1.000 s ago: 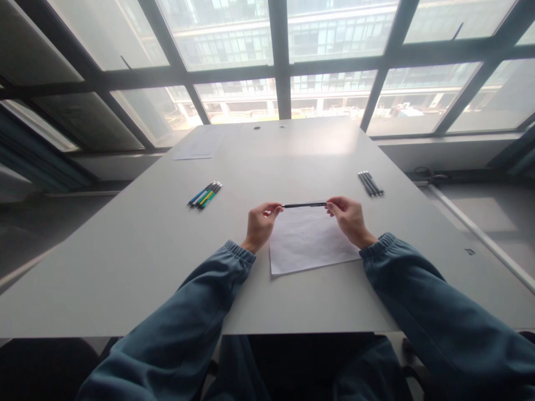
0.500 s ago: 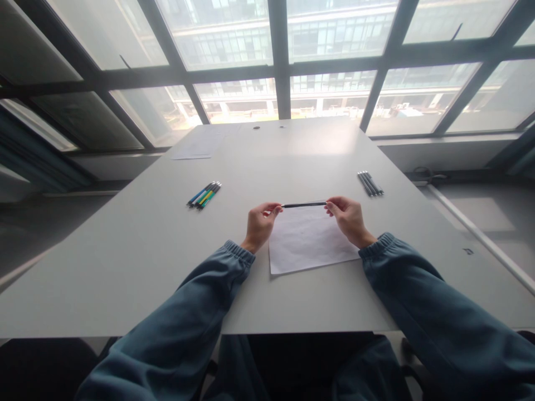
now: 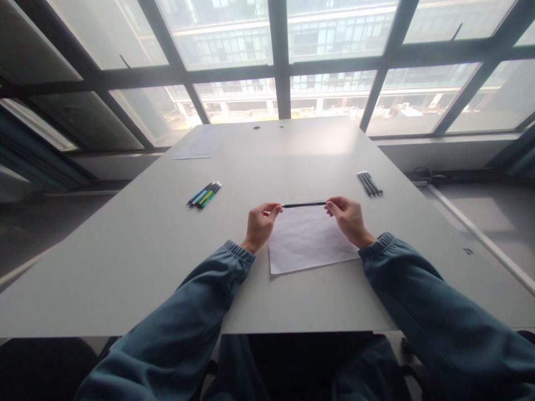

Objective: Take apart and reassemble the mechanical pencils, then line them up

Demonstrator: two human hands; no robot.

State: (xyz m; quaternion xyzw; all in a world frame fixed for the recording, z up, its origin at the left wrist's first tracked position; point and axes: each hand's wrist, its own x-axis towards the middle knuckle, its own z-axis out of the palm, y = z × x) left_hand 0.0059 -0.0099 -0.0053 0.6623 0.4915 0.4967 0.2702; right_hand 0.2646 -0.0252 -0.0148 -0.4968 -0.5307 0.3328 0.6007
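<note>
A slim black pen (image 3: 304, 205) lies level between my two hands, over the far edge of a white paper sheet (image 3: 309, 242). My left hand (image 3: 261, 221) pinches its left end between thumb and fingers. The right end is pinched by my right hand (image 3: 346, 217). Part of the paper's right side is hidden under my right hand and wrist. Left of my hands lies a bunch of coloured pens (image 3: 204, 195), in blue, yellow, green and black. To the right, several dark pens (image 3: 370, 184) rest side by side.
The white table (image 3: 137, 267) reaches to the windows. At its far left lies another paper sheet (image 3: 194, 146). A small round dark piece (image 3: 256, 128) sits near the far edge. A small dark mark (image 3: 468, 252) shows on the right side.
</note>
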